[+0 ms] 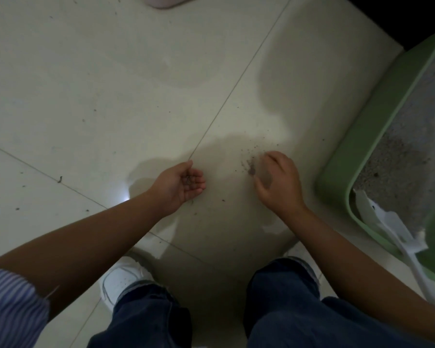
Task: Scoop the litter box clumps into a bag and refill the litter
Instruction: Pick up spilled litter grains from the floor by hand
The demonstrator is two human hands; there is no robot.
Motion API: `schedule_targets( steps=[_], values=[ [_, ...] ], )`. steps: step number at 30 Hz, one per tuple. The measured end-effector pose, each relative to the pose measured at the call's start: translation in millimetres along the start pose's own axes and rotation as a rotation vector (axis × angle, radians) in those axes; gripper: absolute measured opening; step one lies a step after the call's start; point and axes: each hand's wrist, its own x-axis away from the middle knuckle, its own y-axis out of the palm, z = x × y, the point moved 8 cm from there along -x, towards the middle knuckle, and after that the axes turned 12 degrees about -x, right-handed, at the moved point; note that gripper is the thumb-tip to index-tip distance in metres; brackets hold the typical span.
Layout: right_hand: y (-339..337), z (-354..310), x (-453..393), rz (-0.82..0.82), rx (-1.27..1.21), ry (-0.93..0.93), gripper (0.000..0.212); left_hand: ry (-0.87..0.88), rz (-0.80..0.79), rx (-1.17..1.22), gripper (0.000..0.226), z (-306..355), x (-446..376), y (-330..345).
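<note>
Item 1, left hand (183, 182): held palm-up just above the floor (111, 84), fingers cupped; a few dark grains of spilled litter were seen lying in the palm. Grip: loosely curled round those grains.

Item 2, right hand (276, 182): palm-down, fingertips on or just at the floor beside a small grey pile of spilled litter (251, 169). Grip: fingers bent, narrow; whether any grains were pinched could not be told.

Item 3, spilled litter: main patch lay btwn the two hands, nearer the right; loose specks were scattered across the pale tiles, incl. a few far left.

Item 4, litter box (357, 151): green, on the floor at right, near the right hand but apart from it. Filled w/ grey litter (407, 146), a darker patch toward its near end.

Item 5, scoop (387, 222): white, head resting in the near corner of the box, handle laid over the rim toward the person.

Item 6, misc.: pinkish object (171, 1) at top edge, cut off, unidentifiable. White shoe (121, 280), dark jeans (286, 310) and striped sleeve (10, 305) were seen at bottom.
</note>
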Motion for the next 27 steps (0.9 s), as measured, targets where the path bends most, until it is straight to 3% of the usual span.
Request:
schedule_targets(
  steps=[4, 10, 17, 21, 24, 27],
  values=[
    [12, 7, 11, -0.244, 0.087, 0.003, 0.049, -0.002, -0.027, 0.003, 0.039, 1, 0, 7],
    [18, 1, -12, -0.294, 0.042, 0.102, 0.047, 0.002, -0.030, -0.002, 0.039, 4, 1, 8],
    [24, -11, -20, -0.245, 0.123, -0.100, 0.008, 0.004, -0.032, 0.019, 0.040, 5, 1, 5],
    [36, -8, -13, -0.401, 0.220, -0.105, 0.025, 0.005, -0.040, 0.033, 0.040, 7, 2, 9],
    [38, -9, -13, -0.426, 0.239, -0.100, 0.031, -0.001, -0.043, 0.063, 0.040, 9, 3, 12],
    [35, -21, -20, -0.387, 0.268, -0.164, 0.013, -0.017, -0.051, 0.084, 0.043, 9, 3, 15]
  ],
)
